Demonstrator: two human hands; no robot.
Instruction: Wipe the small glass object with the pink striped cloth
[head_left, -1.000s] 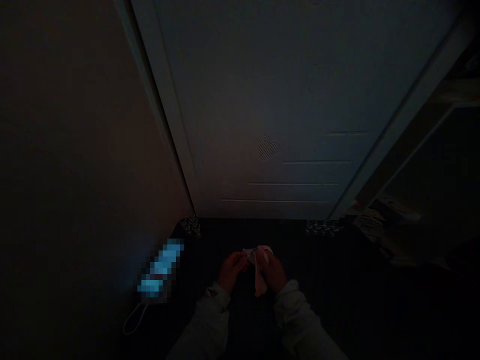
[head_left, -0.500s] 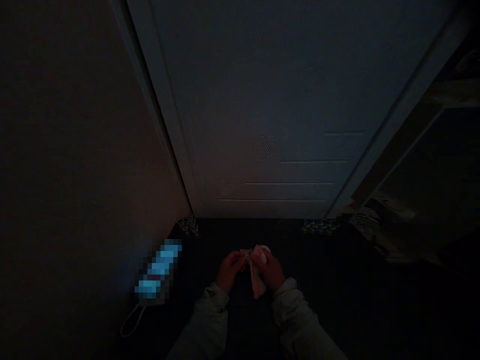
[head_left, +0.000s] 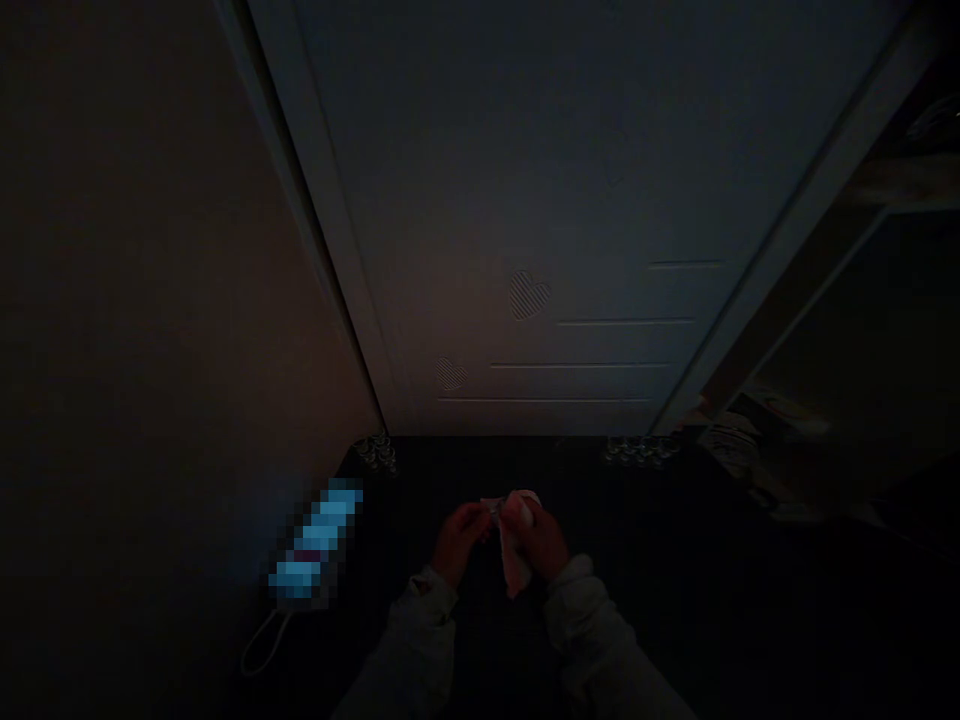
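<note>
Compared with one second ago, the pinkish cloth (head_left: 514, 570) has been lifted and spread more across the front of the right hand (head_left: 547, 545), while both hands have stayed nearly in place. Handling seems to be in the middle: the cloth and a small shiny piece (head_left: 495, 511) are above the table (head_left: 502, 460), not yet put down. Ring-like pieces lie in a left cluster (head_left: 377, 453) and a right cluster (head_left: 641, 451); which of them were handled, I cannot tell. The left hand (head_left: 455, 540) has its fingers bent together, apparently pinching the shiny piece; the right fingers are closed on the cloth.
</note>
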